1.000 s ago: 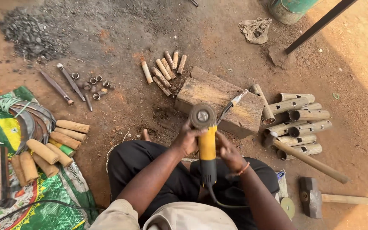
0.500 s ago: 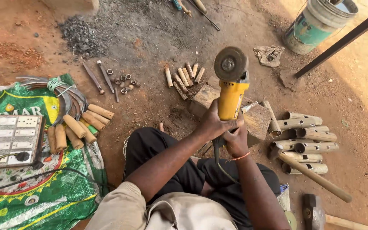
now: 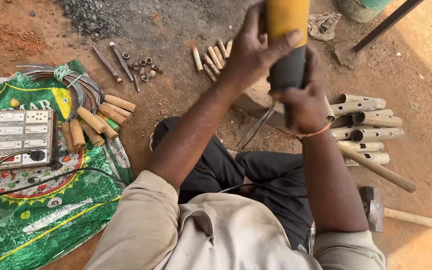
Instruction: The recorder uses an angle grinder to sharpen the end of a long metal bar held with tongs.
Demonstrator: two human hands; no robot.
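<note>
- Holds a yellow and black power tool (image 3: 287,30) up high, close to the camera, with both hands.
- Wraps the left hand (image 3: 256,50) tight round the yellow part, thumb across the front.
- Closes the right hand (image 3: 303,102) round the black lower end, just under the left one.
- Cannot see the top end of the tool; runs off the top edge of the picture.
- Hangs over a wooden block (image 3: 255,102) on the red dirt, well above it and not touching.
- Shows two thin metal rods (image 3: 257,127) leaning by the block, just in front of the knees.
- Looks like a lifting or checking step, with the tool off the work and in the air.
- Calls for a firm hold with both hands on any next move, and for care with the thin black cord (image 3: 248,187) lying across the lap.
- Calls also for a slow, straight path over the block, away from the legs.
- Has a stack of metal tubes (image 3: 373,120) to the right, with a long wooden stick (image 3: 381,171) lying across them.
- Has a hammer (image 3: 373,207) near the right elbow.
- Has a green sack (image 3: 36,225) to the left, with a switch board (image 3: 23,137) on it and a bunch of wooden handles (image 3: 98,117) at its edge.
- Has short sticks (image 3: 211,55) and little metal rings (image 3: 143,67) farther out on the ground.
</note>
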